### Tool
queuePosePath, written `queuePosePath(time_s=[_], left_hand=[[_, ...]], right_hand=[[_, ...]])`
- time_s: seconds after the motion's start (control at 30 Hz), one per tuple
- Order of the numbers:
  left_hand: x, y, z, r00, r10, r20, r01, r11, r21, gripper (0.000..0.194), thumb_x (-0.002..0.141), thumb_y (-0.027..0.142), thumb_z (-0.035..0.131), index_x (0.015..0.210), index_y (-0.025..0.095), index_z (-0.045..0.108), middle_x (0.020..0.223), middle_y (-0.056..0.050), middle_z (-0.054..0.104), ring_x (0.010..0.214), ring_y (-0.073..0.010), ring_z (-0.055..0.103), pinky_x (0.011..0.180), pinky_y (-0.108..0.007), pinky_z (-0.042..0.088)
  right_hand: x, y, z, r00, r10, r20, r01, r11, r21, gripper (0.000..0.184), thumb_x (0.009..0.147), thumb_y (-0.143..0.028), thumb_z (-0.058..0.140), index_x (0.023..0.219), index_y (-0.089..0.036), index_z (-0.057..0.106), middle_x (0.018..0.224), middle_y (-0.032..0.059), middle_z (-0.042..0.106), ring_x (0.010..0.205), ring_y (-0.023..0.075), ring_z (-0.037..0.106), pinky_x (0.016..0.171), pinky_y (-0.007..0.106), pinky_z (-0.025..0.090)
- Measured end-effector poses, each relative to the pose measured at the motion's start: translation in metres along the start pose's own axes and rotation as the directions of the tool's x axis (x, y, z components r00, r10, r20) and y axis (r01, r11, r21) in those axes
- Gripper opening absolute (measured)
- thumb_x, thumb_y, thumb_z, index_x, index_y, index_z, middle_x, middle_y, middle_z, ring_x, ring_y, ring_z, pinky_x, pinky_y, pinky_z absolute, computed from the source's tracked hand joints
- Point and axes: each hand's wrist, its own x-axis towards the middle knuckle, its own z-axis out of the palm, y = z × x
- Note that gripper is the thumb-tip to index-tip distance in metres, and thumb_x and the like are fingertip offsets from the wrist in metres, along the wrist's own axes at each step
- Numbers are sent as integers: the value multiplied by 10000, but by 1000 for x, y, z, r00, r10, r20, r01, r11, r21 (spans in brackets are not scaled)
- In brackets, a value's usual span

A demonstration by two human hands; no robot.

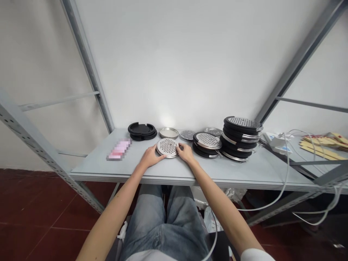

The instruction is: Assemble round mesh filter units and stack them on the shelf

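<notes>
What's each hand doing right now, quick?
Left hand: holding the perforated metal disc at its left edge.
Right hand: curled, holding the same disc at its right edge.

"What does the disc (166, 148) mid-frame look like?"

"Metal: a dull, pierced face with a smooth, shiny rim."

"And the black rings (141, 128), left of centre?"

"Matt, like plastic or rubber. The desk (261, 170) below looks smooth, like painted metal, with a low sheen."

"The trousers (160, 224) at bottom centre?"

"Faded denim cloth, matt. The floor (29, 203), lower left, looks smooth and slightly glossy."
</notes>
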Motion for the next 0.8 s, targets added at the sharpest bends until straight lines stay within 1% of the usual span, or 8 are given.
queuePosePath(time_s=[0.07, 0.2, 0.27, 0.4, 0.53, 0.57, 0.7, 0.8], left_hand=[[1, -1, 1, 1000, -7, 7, 7, 1000, 13, 665, 752, 533, 711, 1299, 201, 530, 1203, -115, 663, 1118, -300, 613, 958, -403, 484], [2, -2, 3, 1000, -7, 12, 7, 998, 55, 679, 741, 538, 721, 1301, 199, 538, 1201, -120, 660, 1137, -310, 597, 987, -417, 460], [2, -3, 3, 1000, -5, 18, 4, 998, 63, 695, 737, 539, 723, 1310, 197, 529, 1204, -122, 658, 1142, -313, 592, 991, -417, 454], [1, -5, 4, 999, -30, 38, 28, 998, 57, 739, 739, 562, 712, 1337, 186, 495, 1237, -135, 640, 1166, -316, 582, 992, -412, 451], [0, -8, 8, 991, -125, 42, 121, 989, 87, 953, 689, 639, 719, 1420, 120, 397, 1327, -199, 573, 1235, -360, 530, 1024, -452, 422], [0, -9, 8, 992, -121, 46, 117, 989, 89, 950, 689, 641, 717, 1421, 124, 401, 1334, -197, 569, 1242, -360, 525, 1031, -452, 417], [1, -7, 7, 997, -48, 53, 43, 995, 90, 788, 731, 585, 712, 1374, 187, 487, 1304, -141, 606, 1228, -327, 540, 1047, -425, 410], [1, -4, 5, 998, -43, 42, 39, 995, 92, 783, 738, 563, 718, 1388, 197, 480, 1298, -130, 614, 1215, -320, 549, 1043, -421, 417]], right_hand=[[0, 0, 0, 1000, -1, -8, 1, 1000, -14, 370, 870, -351, 509, 1072, -112, 706, 1048, 129, 726, 996, 254, 652, 894, 312, 451], [0, 0, -1, 1000, -18, 4, 19, 999, -30, 332, 878, -360, 483, 906, -130, 719, 866, 99, 729, 828, 221, 648, 787, 287, 455], [0, 0, -1, 1000, -14, 2, 14, 1000, -21, 330, 878, -366, 485, 885, -132, 717, 852, 96, 725, 813, 215, 644, 772, 281, 453], [1, 2, 0, 1000, 7, -13, -7, 1000, -6, 329, 871, -362, 507, 947, -123, 720, 927, 114, 731, 882, 225, 652, 818, 288, 458], [1, 1, 1, 1000, 15, -11, -16, 1000, -4, 358, 874, -374, 509, 1008, -116, 719, 1005, 131, 728, 961, 243, 651, 869, 305, 461], [1, 1, 1, 1000, 16, -9, -16, 1000, -8, 364, 877, -377, 506, 1014, -116, 719, 1015, 134, 727, 972, 246, 650, 878, 309, 461], [1, 2, 2, 1000, 19, -8, -20, 1000, -21, 386, 877, -376, 516, 1080, -110, 708, 1079, 143, 716, 1035, 253, 641, 938, 325, 450], [3, 5, 3, 1000, 21, -5, -21, 999, -24, 402, 874, -380, 525, 1108, -105, 702, 1120, 145, 707, 1074, 262, 635, 973, 339, 444]])
